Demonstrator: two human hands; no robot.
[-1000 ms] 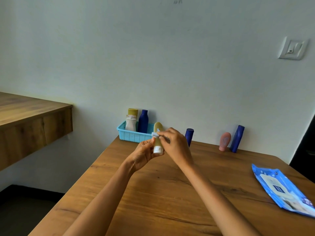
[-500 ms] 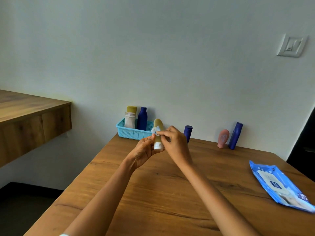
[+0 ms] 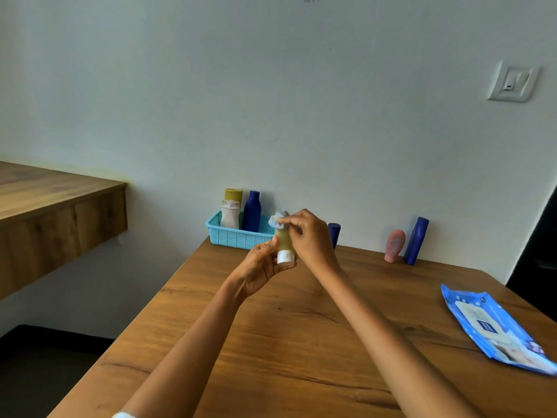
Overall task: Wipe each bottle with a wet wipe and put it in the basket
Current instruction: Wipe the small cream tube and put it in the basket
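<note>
Mid-frame, we hold the yellow bottle [image 3: 284, 244] cap-down above the worktop [image 3: 301, 342]: left hand [image 3: 260, 268] grips its lower end, right hand [image 3: 307, 239] pinches the wet wipe [image 3: 276, 221] against its top. Basket [image 3: 238, 236] behind holds two bottles we can count; a third may be hidden. Still outside it: one blue bottle [image 3: 334, 233] partly behind our right hand, a pink bottle [image 3: 394, 245], a tall blue bottle [image 3: 416, 241]. Wipe pack [image 3: 494, 330] at right, cut off by the frame edge.

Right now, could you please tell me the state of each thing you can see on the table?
yellow bottle: held cap-down, left hand gripping it
wet wipe: bunched, right hand pinching it on the bottle's top
basket: holds two upright bottles
wipes pack: lying flat
pink bottle: cap-down, unwiped
</note>
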